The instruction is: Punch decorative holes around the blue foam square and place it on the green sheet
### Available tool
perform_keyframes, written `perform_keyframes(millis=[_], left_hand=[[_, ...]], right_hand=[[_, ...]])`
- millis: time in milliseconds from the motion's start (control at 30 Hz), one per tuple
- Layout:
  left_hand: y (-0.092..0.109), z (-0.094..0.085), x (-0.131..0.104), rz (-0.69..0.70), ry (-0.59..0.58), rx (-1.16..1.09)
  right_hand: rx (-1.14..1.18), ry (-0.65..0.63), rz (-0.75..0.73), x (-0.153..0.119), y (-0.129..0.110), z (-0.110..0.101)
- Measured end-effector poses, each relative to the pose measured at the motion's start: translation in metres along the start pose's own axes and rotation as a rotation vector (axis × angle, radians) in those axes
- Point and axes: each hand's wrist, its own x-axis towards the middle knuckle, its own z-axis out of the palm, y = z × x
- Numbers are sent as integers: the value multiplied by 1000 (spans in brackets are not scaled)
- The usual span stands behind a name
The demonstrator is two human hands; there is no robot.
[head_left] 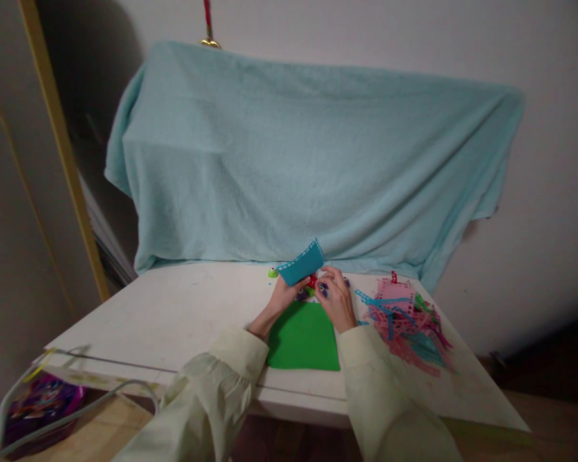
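Note:
My left hand [283, 296] grips a blue sheet [302, 264] with a row of punched holes along its edges, tilted up above the table. My right hand [336, 298] is close beside it, fingers bent into a pinch. A small red piece [313, 281] shows between the two hands; which fingers hold it is unclear. Around the hands lie small dark purple pieces [347, 282] and a light green piece [272, 273] with an eye-like spot. A flat green sheet [304, 337] lies on the table below my wrists.
A pile of pink, blue and red punched offcuts [409, 321] sits on the right of the white table [164, 314]. Behind the table hangs a light blue cloth [308, 160]. A pale cable [77, 414] loops at the front left, by a purple package [43, 404].

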Motion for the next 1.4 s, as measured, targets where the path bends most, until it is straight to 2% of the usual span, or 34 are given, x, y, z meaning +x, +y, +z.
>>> perform_keyframes(millis=[267,500,767,1133,1400], left_hand=[[-6,-1,1,27,-5,71],[-6,0,1,17,39,57],[-12,-2,4,-71,111,-64],[-18,-4,5,-103,107,-104],[-10,-3,5,-221,145,-272]], right_hand=[[9,-9,14,0,1,2],[-6,4,4,0,-2,1],[-35,46,11,0,0,3],[-16,41,2,0,-1,2],[10,50,-7,1,-4,2]])
